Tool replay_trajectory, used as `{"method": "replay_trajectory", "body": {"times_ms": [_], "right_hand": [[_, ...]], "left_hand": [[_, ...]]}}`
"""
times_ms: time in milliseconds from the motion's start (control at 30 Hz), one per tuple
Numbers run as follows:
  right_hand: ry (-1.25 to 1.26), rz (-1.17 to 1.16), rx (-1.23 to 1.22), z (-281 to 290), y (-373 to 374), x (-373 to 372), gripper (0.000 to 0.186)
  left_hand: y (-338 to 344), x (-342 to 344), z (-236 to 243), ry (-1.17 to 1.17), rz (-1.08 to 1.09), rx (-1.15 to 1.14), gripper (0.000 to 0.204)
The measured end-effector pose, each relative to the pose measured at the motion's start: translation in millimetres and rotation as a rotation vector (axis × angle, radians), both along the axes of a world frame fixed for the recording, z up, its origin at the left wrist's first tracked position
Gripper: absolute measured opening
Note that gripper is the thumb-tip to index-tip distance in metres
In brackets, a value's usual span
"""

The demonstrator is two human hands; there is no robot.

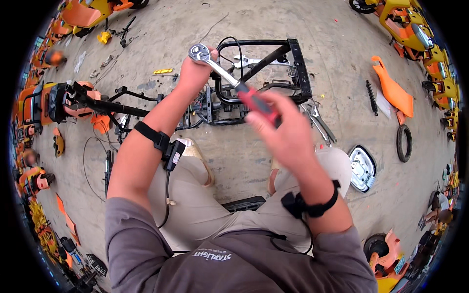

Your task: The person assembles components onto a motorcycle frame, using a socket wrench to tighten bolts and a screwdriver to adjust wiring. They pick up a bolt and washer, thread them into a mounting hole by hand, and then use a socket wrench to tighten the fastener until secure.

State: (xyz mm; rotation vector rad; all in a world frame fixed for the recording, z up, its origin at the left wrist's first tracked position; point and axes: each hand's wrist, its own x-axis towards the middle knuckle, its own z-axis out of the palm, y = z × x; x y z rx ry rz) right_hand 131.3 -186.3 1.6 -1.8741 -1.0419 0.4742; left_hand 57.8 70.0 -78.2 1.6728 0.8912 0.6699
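Observation:
A ratchet wrench with a chrome head and a red-and-black grip slants across the space in front of me. My left hand is closed at its round head, with most of the fingers hidden beneath. Around the grip, my right hand is closed and slightly blurred by motion. Beyond and below the wrench lies a black tubular scooter frame on the concrete floor. The frame's looped end is near my left fingers; whether the wrench touches it, I cannot tell.
An adjustable wrench lies within the frame; pliers-like tools lie right of it. Further right are a white-and-black shell, a shock absorber, an orange panel and a tyre. Orange-and-yellow scooters line the edges.

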Motion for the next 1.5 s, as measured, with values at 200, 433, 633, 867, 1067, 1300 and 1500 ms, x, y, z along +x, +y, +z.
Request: {"method": "replay_trajectory", "body": {"times_ms": [200,433,633,867,1067,1300,1500], "right_hand": [[0.802,0.307,-0.146,-22.0,8.3,-56.0,0.052],[0.81,0.009,0.036,9.8,5.1,50.2,0.041],[0.702,-0.014,-0.022,13.9,11.3,47.6,0.038],[0.608,0.344,-0.225,-4.4,3.3,-39.3,0.05],[0.009,-0.034,0.125,8.2,6.1,6.3,0.037],[0.116,-0.288,0.106,-9.8,24.8,75.3,0.036],[-0.055,0.088,-0.139,-0.8,-11.8,-22.1,0.045]], "left_hand": [[-6.3,5.7,2.0,0.064,-0.034,0.218,0.038],[-3.5,10.3,3.1,-0.07,-0.082,-0.011,0.027],[11.8,0.2,-12.1,-0.171,-0.052,-0.053,0.029],[-4.1,10.7,-3.9,0.058,0.007,0.17,0.04],[15.9,-0.7,-17.7,-0.031,0.018,0.073,0.033],[23.2,-2.5,-12.7,0.072,-0.156,0.026,0.024],[-4.5,6.1,6.0,0.036,-0.048,0.064,0.035]]}}
